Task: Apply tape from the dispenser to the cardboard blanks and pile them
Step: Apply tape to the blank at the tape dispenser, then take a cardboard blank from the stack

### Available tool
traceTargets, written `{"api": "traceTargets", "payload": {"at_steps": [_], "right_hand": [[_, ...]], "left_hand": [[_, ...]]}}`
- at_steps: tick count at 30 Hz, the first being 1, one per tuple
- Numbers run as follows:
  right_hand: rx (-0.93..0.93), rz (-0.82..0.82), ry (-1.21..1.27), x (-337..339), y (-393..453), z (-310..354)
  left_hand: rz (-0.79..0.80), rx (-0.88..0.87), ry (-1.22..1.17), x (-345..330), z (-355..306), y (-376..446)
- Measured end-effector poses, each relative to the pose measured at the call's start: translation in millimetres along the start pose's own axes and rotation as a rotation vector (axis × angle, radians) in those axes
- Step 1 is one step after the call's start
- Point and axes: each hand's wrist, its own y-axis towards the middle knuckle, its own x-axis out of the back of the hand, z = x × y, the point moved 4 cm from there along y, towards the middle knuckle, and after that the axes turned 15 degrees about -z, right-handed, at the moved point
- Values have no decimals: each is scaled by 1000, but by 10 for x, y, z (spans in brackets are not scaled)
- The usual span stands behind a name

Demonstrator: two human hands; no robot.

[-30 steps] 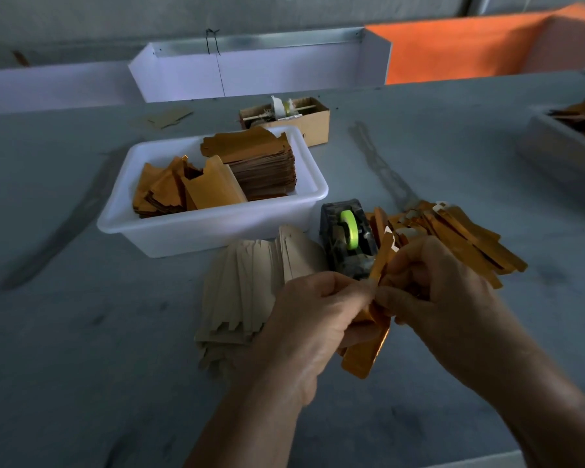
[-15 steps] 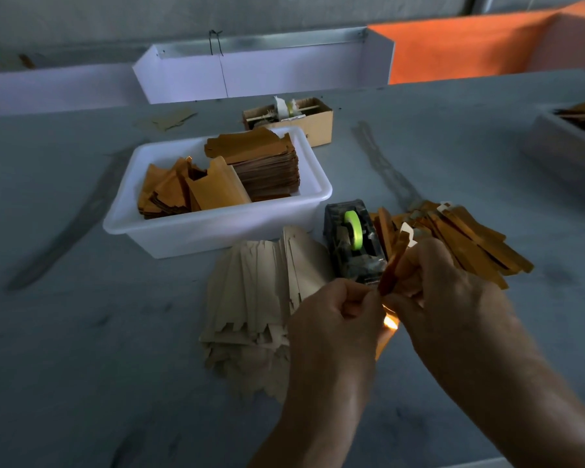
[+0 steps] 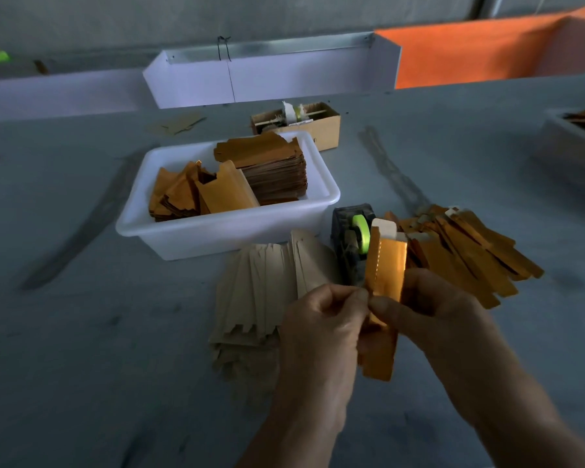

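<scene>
Head view shows a folded orange-gold cardboard blank [image 3: 384,282], glossy, long and narrow with a pale flap at its top end, held upright above the grey table [image 3: 81,366] just in front of the tape dispenser [image 3: 350,244]. The left hand [image 3: 321,319] pinches its left edge with curled fingers, and the right hand [image 3: 429,305] grips its middle, thumb pressed on the front. Taped blanks [image 3: 470,251] lie piled at right, plain beige blanks [image 3: 267,292] fanned at left.

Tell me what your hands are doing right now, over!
Both hands, left hand and right hand, pinch one gold blank, upright. Tape dispenser right behind it. Finished pile to the right. Nothing in the way.
</scene>
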Motion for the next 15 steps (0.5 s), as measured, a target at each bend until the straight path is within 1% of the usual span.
{"api": "traceTargets", "payload": {"at_steps": [2,4,6,8,9,11,13,15], "right_hand": [[-9,-18,35,9,27,-51],[-26,-12,46,11,66,-90],[-57,-19,81,23,119,-125],[-61,-97,81,103,218,-156],[-20,-175,9,183,287,-164],[139,-324,-240,348,445,-147],[257,-405,-466,439,598,-160],[302,-410,-621,446,732,-224]], "left_hand": [[5,26,25,8,5,17],[25,-1,88,13,-9,62],[4,-144,254,24,-74,126],[-96,-341,471,59,-138,209],[-160,-424,581,81,-157,260],[-292,-551,878,112,-159,366],[-355,-533,1129,119,-82,471],[-339,-473,1263,67,-27,540]]}}
